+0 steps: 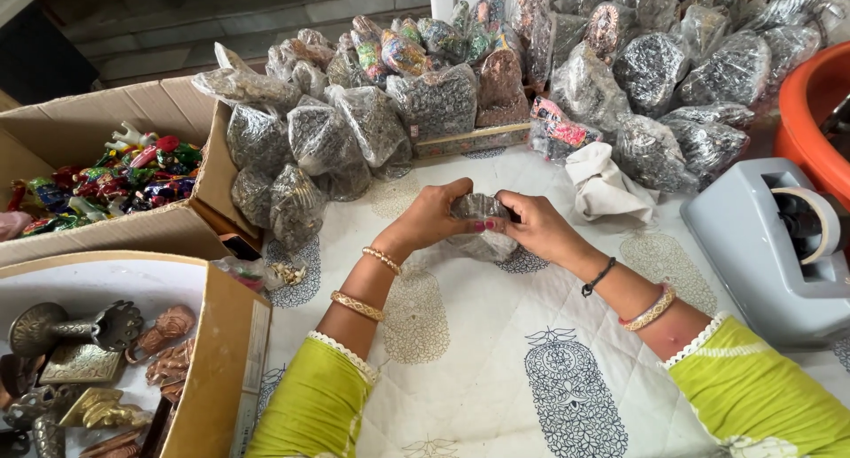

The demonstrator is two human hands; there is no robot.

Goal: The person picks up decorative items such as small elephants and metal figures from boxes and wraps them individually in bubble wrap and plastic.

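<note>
Both my hands meet over the middle of a white printed cloth. My left hand and my right hand grip a small dark metal piece in a clear plastic bag from either side. The bag's loose lower part hangs onto the cloth. Gold bangles sit on my left wrist, a black thread and a bangle on my right. Both sleeves are lime green.
A heap of bagged metal pieces fills the back. A cardboard box of coloured figurines stands left, another box of brass items at bottom left. A grey tape dispenser, an orange tub and a crumpled white cloth are to the right.
</note>
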